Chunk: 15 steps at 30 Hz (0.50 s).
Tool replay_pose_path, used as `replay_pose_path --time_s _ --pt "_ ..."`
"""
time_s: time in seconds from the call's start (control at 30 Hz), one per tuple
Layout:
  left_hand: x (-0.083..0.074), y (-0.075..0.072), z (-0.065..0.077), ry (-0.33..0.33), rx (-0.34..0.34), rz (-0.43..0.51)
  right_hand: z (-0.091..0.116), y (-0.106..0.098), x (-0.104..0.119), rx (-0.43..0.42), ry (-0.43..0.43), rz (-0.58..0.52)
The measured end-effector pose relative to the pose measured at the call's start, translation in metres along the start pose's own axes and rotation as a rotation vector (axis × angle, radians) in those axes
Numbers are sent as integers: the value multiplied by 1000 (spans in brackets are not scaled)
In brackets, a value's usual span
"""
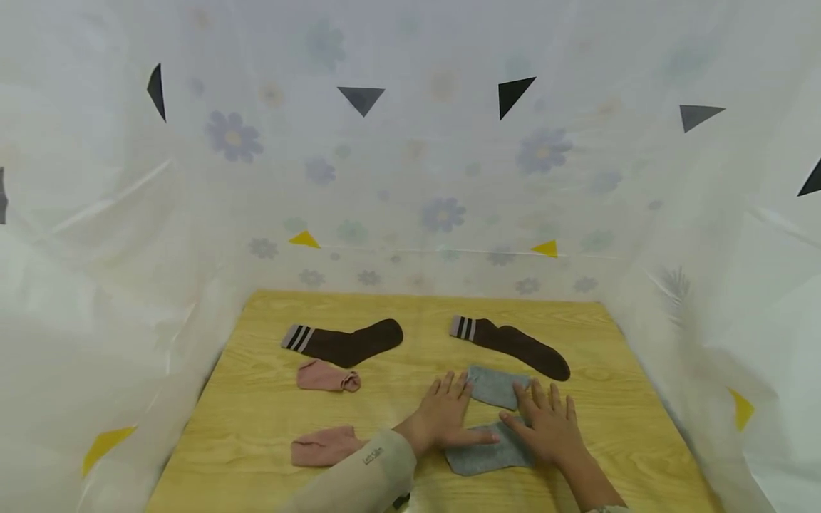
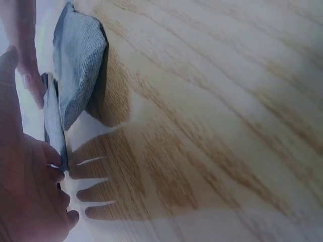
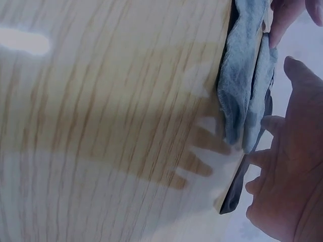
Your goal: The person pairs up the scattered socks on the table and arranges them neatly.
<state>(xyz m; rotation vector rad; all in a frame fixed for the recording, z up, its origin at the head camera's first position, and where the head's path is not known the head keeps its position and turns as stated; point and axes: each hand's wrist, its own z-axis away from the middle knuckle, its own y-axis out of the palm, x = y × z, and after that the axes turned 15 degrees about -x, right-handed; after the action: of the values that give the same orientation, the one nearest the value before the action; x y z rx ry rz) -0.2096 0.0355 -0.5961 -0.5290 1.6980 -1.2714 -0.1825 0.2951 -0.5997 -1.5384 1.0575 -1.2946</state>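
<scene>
While flat, grey cloth (image 1: 494, 388) between fingers (image 1: 445, 387)

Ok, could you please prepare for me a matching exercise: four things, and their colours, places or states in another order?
1. Dark socks
2. Pink cloths
3. Blue-grey cloths
4. Table

A. Yellow, wood-grained
B. Striped cuffs
C. One partly covered by left hand and right hand
D. Unstriped, left of the left hand

Pairs: 1-B, 2-D, 3-C, 4-A.
</scene>
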Motion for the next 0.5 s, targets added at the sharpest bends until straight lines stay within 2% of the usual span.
replay_pose_path --time_s 0.2,0.5 --pt "-1 -2 0 0 5 22 -3 -1 1 -13 -6 10" --pt "-1 -6 0 -4 17 18 -9 1 4 61 16 3"
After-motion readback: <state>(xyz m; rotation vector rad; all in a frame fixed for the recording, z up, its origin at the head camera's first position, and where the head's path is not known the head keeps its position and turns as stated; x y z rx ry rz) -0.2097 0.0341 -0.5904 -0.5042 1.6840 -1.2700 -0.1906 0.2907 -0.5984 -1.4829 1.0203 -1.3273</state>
